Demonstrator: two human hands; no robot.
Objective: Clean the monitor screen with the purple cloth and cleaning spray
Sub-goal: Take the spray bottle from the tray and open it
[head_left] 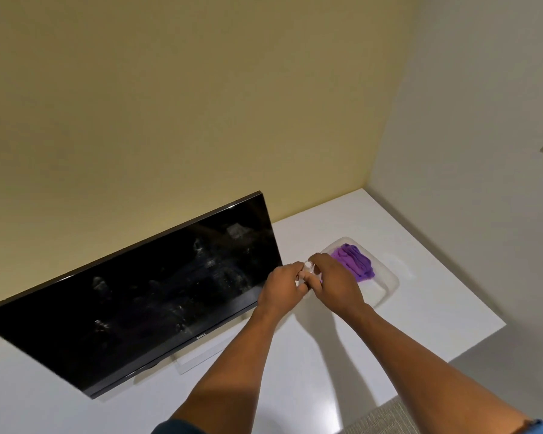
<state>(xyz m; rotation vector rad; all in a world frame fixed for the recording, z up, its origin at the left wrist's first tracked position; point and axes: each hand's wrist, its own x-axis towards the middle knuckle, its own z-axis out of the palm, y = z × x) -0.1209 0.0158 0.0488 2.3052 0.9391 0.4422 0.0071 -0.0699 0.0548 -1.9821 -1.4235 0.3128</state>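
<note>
Head view shows a small clear spray bottle (308, 269) right of the middle, held between both hands. The left hand (281, 286) wraps its body; the right hand (334, 281) pinches its top. It looks light and slick, so hold it round the body. Just beside it, the soft purple cloth (356, 261) lies bunched in a clear tray (387, 291); grab it anywhere. At lower left, the monitor (138, 296) looks smudged and easy to scratch. All sit on a smooth white desk (420, 292) by a yellow wall (170, 104).

Dim, warm light; glare on the white desk (311, 411), soft arm shadows, edges warped
</note>
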